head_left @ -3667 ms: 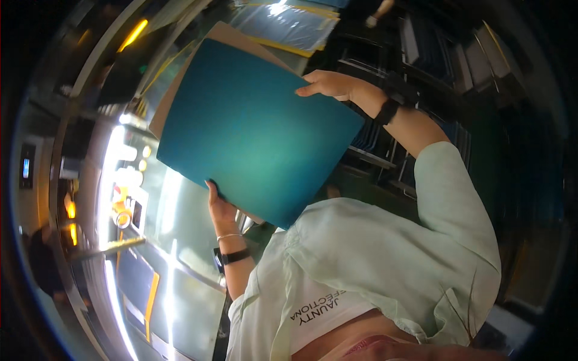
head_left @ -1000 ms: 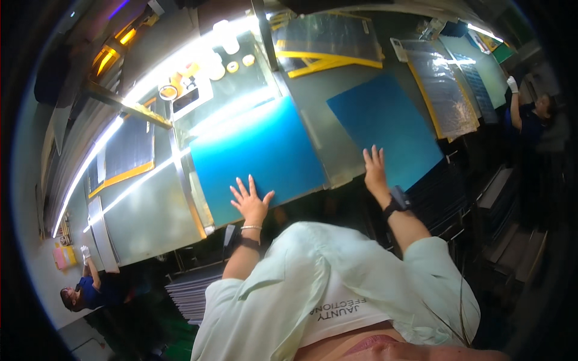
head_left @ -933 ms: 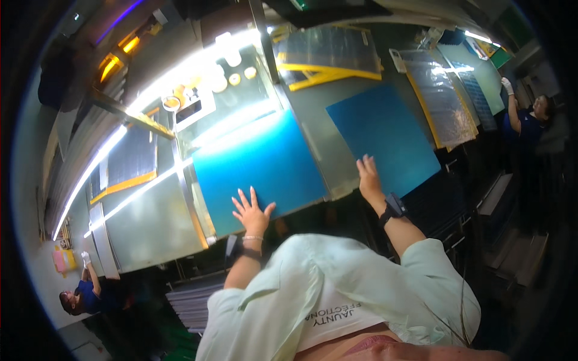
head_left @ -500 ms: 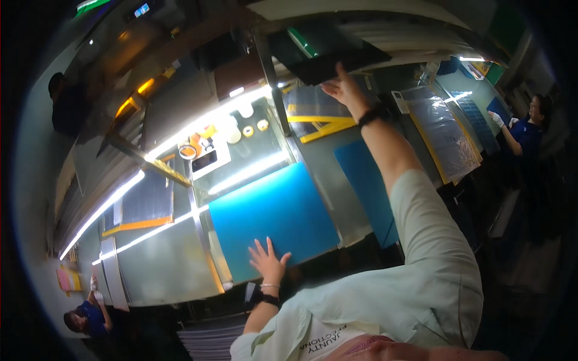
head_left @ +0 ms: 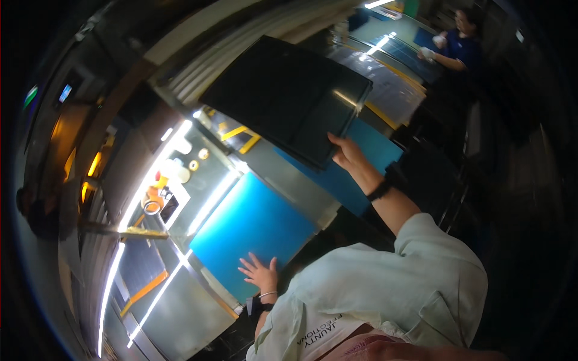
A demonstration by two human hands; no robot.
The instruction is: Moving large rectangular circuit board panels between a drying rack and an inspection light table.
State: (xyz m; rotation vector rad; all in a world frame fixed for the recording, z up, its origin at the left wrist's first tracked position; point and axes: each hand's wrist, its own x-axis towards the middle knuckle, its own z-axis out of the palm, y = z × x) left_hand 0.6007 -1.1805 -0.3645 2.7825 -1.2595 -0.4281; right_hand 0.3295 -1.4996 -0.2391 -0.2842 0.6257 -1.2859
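the right hand (head_left: 344, 153) gripped the raised dark flat rectangular lid (head_left: 288, 96); the left hand (head_left: 260, 274) lay open, fingers spread, on the blue rectangular sheet (head_left: 250, 225).

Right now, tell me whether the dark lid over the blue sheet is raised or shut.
Raised. The dark lid is tilted up, the right hand gripping its lower edge, and the blue sheet lies uncovered beneath.

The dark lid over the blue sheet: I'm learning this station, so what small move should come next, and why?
Probably draw the left hand back off the blue sheet before the lid moves. The right hand grips the lower edge of the raised dark lid, which hangs tilted over the metal table, while the left hand's open fingers lie flat on the sheet's near edge, under the lid's likely path.
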